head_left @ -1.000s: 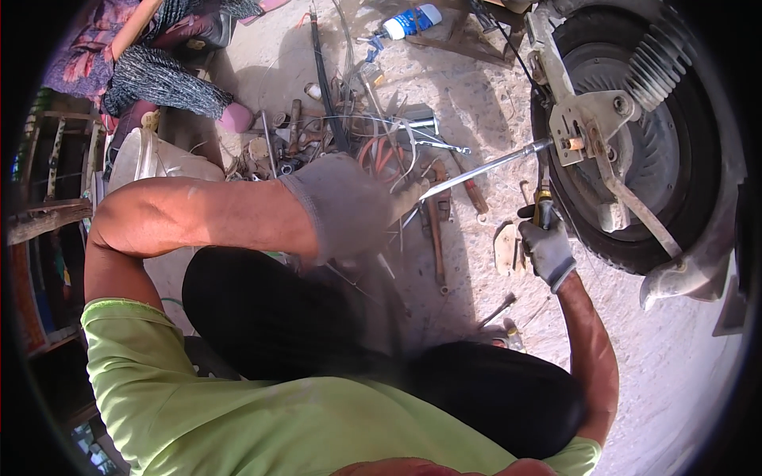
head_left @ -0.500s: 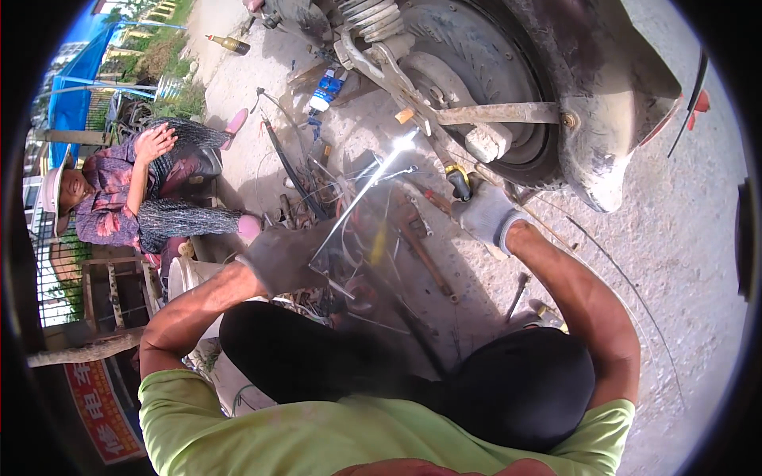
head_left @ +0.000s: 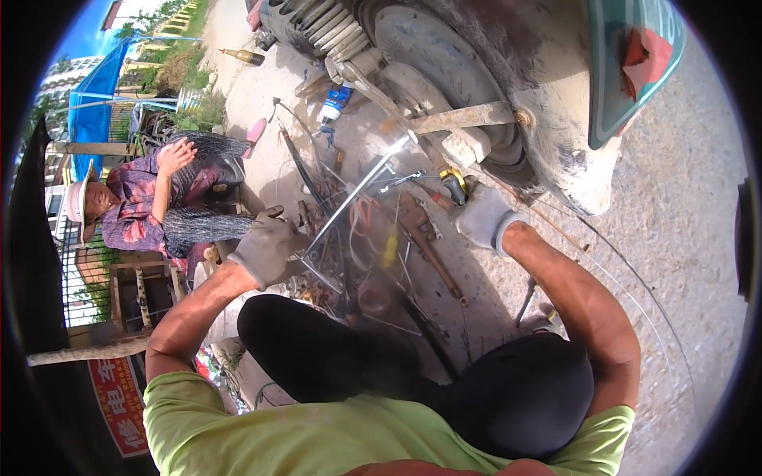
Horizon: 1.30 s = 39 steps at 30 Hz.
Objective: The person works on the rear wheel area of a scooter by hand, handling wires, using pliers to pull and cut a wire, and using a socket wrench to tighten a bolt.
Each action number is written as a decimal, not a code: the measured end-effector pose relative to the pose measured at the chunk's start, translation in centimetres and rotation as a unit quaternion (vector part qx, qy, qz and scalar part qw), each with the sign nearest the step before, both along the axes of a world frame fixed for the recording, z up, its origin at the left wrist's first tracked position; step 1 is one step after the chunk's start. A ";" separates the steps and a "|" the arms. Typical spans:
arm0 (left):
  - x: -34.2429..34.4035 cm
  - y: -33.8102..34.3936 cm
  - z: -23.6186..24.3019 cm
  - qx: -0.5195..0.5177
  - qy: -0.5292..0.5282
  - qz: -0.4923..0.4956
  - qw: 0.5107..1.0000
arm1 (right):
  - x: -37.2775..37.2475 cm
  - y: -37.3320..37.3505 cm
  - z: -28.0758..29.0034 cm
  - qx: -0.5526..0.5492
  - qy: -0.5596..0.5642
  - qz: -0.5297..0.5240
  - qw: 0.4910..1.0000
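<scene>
My left hand [head_left: 268, 247], in a grey work glove, is curled at the bent end of a long shiny L-shaped metal bar [head_left: 357, 193]. The bar slants up to the wheel's axle area on the scooter-like vehicle [head_left: 444, 87], where glare hides its tip. My right hand [head_left: 482, 216], gloved too, is closed by the vehicle's underside, with a tool's yellow-and-black handle [head_left: 454, 185] at its fingers; the tool's kind is unclear. Below the bar, a rusty pipe wrench [head_left: 429, 250] lies on the ground among wires and a short open-ended spanner [head_left: 402, 181].
A seated person [head_left: 151, 198] in a hat is at the left, hands clasped. A blue-and-white bottle [head_left: 334, 103] and a brown bottle [head_left: 242, 56] lie farther off. Cables [head_left: 627, 250] cross the concrete on the right. My bent knees [head_left: 516, 389] are close to the tools.
The view has turned, so the vehicle sits farther left and shows more of its rear light. My left hand, blurred before, is now sharp and slightly higher. My right hand stays by the yellow-and-black handle.
</scene>
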<state>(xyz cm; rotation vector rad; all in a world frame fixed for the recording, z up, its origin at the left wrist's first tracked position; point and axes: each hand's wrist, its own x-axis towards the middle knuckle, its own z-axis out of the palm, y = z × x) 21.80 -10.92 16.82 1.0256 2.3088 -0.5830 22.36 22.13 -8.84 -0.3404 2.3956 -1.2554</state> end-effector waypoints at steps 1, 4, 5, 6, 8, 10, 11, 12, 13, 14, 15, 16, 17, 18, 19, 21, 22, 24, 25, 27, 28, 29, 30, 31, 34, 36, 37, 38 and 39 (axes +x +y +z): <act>0.5 0.4 -0.3 0.023 0.011 0.022 0.999 | 0.4 0.2 -0.5 0.040 0.116 0.032 0.992; 1.9 1.3 -1.5 0.078 0.004 0.065 0.995 | 0.5 0.2 1.9 0.031 0.096 0.022 0.995; 2.5 2.3 -2.1 0.120 0.014 0.067 0.990 | 0.3 0.3 2.9 -0.016 -0.044 -0.027 0.999; 3.1 3.0 -2.4 0.162 0.025 0.070 0.984 | 0.2 0.5 2.5 -0.012 -0.043 -0.025 0.999; 4.2 0.8 -5.4 0.136 0.037 0.089 0.986 | 0.7 0.5 1.4 0.090 0.127 0.078 0.985; 5.2 1.3 -6.9 0.184 0.011 0.119 0.976 | 1.7 0.5 0.5 0.219 0.283 0.178 0.917; 5.5 2.1 -6.4 0.285 0.047 0.053 0.956 | 1.1 -0.4 -1.0 0.055 0.274 0.034 0.959; 6.8 2.2 -6.4 0.281 0.054 0.063 0.956 | 1.7 -0.3 -0.4 0.037 0.313 0.037 0.948; 6.5 2.6 -6.6 0.282 0.070 0.059 0.955 | 0.8 0.1 0.0 0.052 0.352 0.051 0.933; 7.1 2.2 -7.3 0.279 0.074 0.072 0.955 | 0.8 0.4 0.7 0.014 0.302 0.037 0.953; 7.3 2.6 -7.2 0.278 0.078 0.076 0.954 | 0.8 0.4 2.3 -0.036 0.241 0.020 0.970; 7.4 3.1 -6.9 0.305 0.095 0.062 0.946 | 1.1 0.4 4.2 -0.183 -0.025 -0.072 0.980; 7.5 3.8 -6.8 0.317 0.102 0.049 0.942 | 1.2 0.6 2.9 -0.185 -0.021 -0.073 0.980; 7.7 4.2 -6.8 0.329 0.109 0.039 0.937 | 1.4 0.7 1.4 -0.187 0.070 -0.064 0.978; 8.0 4.6 -7.0 0.363 0.105 0.059 0.924 | 1.7 0.8 -0.1 -0.188 0.117 -0.061 0.973; 8.8 4.5 -6.8 0.371 0.093 0.076 0.921 | 1.8 1.0 1.7 -0.190 0.050 -0.100 0.975; 9.2 4.4 -6.7 0.374 0.089 0.087 0.919 | 1.9 1.2 3.6 -0.187 -0.065 -0.139 0.970; 10.0 4.1 -7.4 0.403 0.068 0.108 0.906 | 2.0 1.6 5.9 -0.186 -0.106 -0.158 0.964; 10.3 3.7 -7.3 0.388 0.066 0.106 0.913 | 2.0 1.7 6.6 -0.202 -0.126 -0.148 0.960; 10.3 3.4 -7.6 0.397 0.062 0.106 0.910 | 2.3 1.5 6.3 -0.217 -0.147 -0.136 0.955; 10.4 3.4 -7.7 0.405 0.057 0.108 0.906 | 2.5 1.2 4.9 -0.262 -0.121 -0.155 0.945; 10.3 4.0 -7.2 0.425 0.045 0.121 0.896 | 2.5 1.1 3.6 -0.307 -0.093 -0.172 0.931; 10.4 4.2 -7.1 0.424 0.046 0.122 0.896 | 2.5 1.2 2.8 -0.308 -0.095 -0.171 0.931; 10.5 4.5 -7.1 0.446 0.033 0.124 0.886 | 2.5 1.4 2.1 -0.318 -0.086 -0.162 0.930; 13.6 5.6 -9.4 0.473 0.038 0.177 0.862 | 2.1 1.7 3.1 -0.317 -0.132 -0.139 0.929; 16.3 3.5 -14.3 0.484 0.090 0.313 0.812 | 1.9 2.0 2.7 -0.295 -0.195 -0.102 0.930; 16.8 2.9 -16.1 0.447 0.139 0.325 0.822 | 1.8 2.1 3.5 -0.241 -0.116 -0.077 0.961; 16.6 3.1 -17.0 0.408 0.183 0.334 0.830 | 1.8 2.1 2.6 -0.237 -0.117 -0.077 0.961; 16.5 2.2 -16.9 0.494 0.027 0.449 0.744 | 1.8 2.1 1.9 -0.238 -0.066 -0.065 0.967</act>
